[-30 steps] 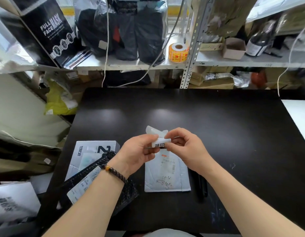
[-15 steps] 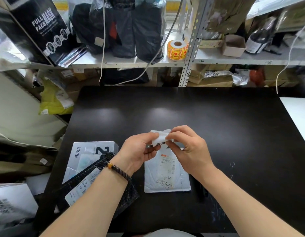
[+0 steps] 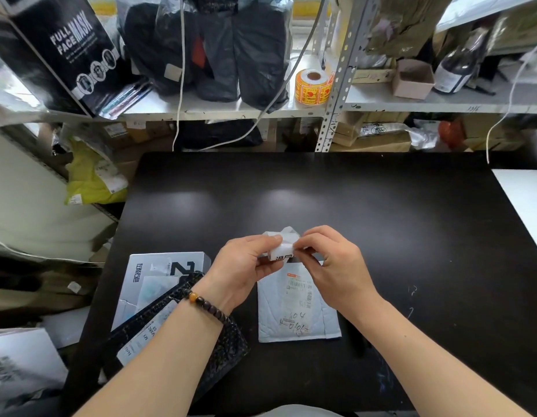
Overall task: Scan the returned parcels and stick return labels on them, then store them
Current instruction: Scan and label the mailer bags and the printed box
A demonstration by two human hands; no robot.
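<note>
Here, a wide black table (image 3: 366,206) fills the middle of the view, seen from above by the person working at it. Behind it stands grey metal shelving (image 3: 333,94) crowded with stock: a large black box printed "FULL FACE MASK" (image 3: 60,52) leaning at the left, several black plastic bags (image 3: 258,55) in the middle, and a dark bottle (image 3: 458,67) and a small open cardboard box (image 3: 411,79) at the right. At the near left of the table lies a pale grey carton (image 3: 153,275), with a black patterned mailer bag (image 3: 207,341) lying partly over it and under the left forearm. Just right of those, flat on the table near its front edge, lies a white padded mailer (image 3: 300,314) with a shipping label and handwriting facing up. Both bare hands hover over the far end of this mailer. The left hand (image 3: 246,266) and the right hand (image 3: 336,272) meet at their fingertips, thumb and fingers of each curled in and pinching the same small white return label (image 3: 283,251), which shows black printed characters and has white paper curling up behind it. An orange sticker roll (image 3: 312,85) sits on the shelf beside the upright. A dark bead bracelet (image 3: 207,305) circles the left wrist.
</note>
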